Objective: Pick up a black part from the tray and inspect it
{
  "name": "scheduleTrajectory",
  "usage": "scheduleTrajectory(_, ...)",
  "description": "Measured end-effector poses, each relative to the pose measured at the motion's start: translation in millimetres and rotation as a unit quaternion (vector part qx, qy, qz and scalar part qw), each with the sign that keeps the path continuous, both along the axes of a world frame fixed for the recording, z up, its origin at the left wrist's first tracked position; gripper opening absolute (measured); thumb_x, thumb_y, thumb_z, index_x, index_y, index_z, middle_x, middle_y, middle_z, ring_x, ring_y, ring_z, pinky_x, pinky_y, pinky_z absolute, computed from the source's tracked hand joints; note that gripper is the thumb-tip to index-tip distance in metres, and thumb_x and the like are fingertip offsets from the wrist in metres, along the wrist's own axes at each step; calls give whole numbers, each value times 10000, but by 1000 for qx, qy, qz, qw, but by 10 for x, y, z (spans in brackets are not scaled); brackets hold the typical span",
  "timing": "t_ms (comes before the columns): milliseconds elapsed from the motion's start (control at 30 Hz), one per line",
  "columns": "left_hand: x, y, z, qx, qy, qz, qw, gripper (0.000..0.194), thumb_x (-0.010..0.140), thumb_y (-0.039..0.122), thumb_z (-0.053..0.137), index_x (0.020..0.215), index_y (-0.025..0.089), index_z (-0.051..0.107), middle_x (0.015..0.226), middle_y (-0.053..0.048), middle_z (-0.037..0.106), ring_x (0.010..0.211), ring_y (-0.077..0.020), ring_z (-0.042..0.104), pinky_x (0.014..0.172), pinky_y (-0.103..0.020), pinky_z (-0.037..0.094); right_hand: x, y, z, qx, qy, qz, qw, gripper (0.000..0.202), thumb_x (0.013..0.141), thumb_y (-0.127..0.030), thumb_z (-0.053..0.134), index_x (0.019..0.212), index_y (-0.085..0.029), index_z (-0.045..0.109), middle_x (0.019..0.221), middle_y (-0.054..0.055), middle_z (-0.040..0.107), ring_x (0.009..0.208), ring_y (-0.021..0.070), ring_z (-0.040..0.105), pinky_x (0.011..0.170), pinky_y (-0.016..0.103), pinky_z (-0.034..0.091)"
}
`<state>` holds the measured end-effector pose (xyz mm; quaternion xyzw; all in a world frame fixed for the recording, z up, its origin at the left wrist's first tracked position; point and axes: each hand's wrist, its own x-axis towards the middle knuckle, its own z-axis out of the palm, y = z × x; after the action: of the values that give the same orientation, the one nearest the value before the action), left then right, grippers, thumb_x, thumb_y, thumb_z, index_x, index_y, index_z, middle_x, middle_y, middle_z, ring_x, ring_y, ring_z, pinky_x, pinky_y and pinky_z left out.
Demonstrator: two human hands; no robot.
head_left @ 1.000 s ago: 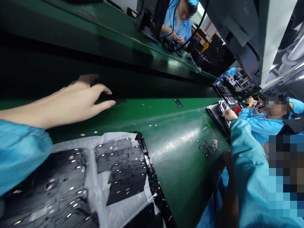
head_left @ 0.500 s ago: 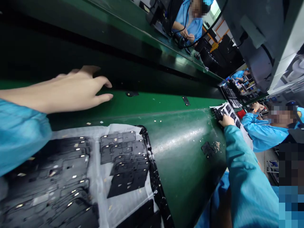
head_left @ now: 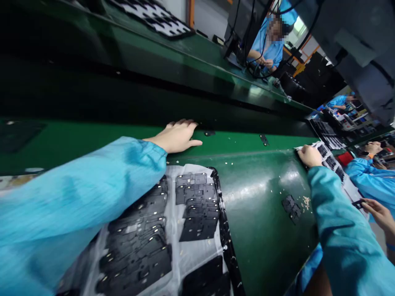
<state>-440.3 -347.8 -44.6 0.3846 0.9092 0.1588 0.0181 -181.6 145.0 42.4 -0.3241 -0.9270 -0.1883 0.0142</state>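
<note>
Since half a second ago, the small black part on the green belt has drifted rightward with another part further along, and the left hand has followed it across the view; the right hand has stayed at the edge of the far tray.

No brand, label or writing can be read anywhere.

That left hand lies flat and released on the belt, fingers stretched, gripping nothing. The small black part sits just beyond its fingertips, apart from them, at the belt's far edge.

Its blue sleeve crosses over the near tray, where rows of flat black frames lie overlapped on a white sheet.

The right hand is curled over the far tray's near corner; whether it grips the rim or only rests on it cannot be told.

Between the two trays, on the shiny green counter, lies a loose black piece beside some pale crumbs. A co-worker's hand holds a small dark part at the right.
</note>
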Motion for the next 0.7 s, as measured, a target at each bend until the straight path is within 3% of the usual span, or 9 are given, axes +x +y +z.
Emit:
scheduleTrajectory(100,20,84,-4,-11,9,0,1000,769,830,507,561,1428,89,319,1389,-209,441,1317,-333,397,1070,-419,325,-589,-717,-176,-73,99,130,984,230,890,-338,490,819,-159,615,844,105,647,811,213,602,745,293,423)
scheduleTrajectory(200,37,217,57,-10,-7,5,1000,790,842,478,570,1451,78,263,1382,-226,448,1306,-321,426,1062,-396,343,-1190,-1620,-478,-193,164,240,937,245,910,-361,482,858,-163,617,867,83,633,811,190,590,763,281,431)
scheduleTrajectory(300,51,354,87,-7,-18,3,1000,750,852,421,561,1445,72,266,1377,-223,459,1304,-313,437,1065,-388,352,-1676,-2471,-782,-298,214,276,889,352,880,-458,555,1032,-144,604,1027,112,607,951,214,577,876,321,443)
scheduleTrajectory(367,54,394,46,-1,-32,-11,999,706,853,390,534,1432,73,286,1378,-212,465,1285,-305,464,1053,-376,375,-1926,-2877,-907,-347,192,262,880,413,833,-502,623,1032,-141,603,1096,136,579,1003,238,563,916,364,445)
scheduleTrajectory(433,35,383,-36,6,-50,-28,998,676,849,386,492,1417,69,309,1385,-201,465,1258,-299,493,1042,-365,397,-2133,-3095,-956,-372,188,213,884,508,753,-495,723,1072,-127,580,1189,171,540,998,256,571,892,391,468)
scheduleTrajectory(500,-11,345,-126,15,-61,-43,997,688,834,409,457,1409,58,319,1398,-190,456,1262,-295,491,1064,-361,387,-2297,-3133,-942,-402,169,155,886,599,649,-507,803,1050,-123,580,1148,174,570,974,276,588,842,405,495)
scheduleTrajectory(600,-57,278,-175,26,-74,-57,995,705,808,442,422,1388,48,345,1394,-178,465,1276,-291,477,1091,-357,371,-2411,-3009,-838,-466,123,77,873,528,502,-480,877,814,-162,594,881,83,640,902,269,609,766,382,516)
scheduleTrajectory(700,43,210,-54,51,-55,-21,997,615,814,449,395,1309,86,438,1329,-171,523,1245,-316,501,1074,-401,395,-2311,-2901,-700,-524,146,35,838,488,404,-378,912,601,-184,510,638,3,571,849,244,610,710,323,503)
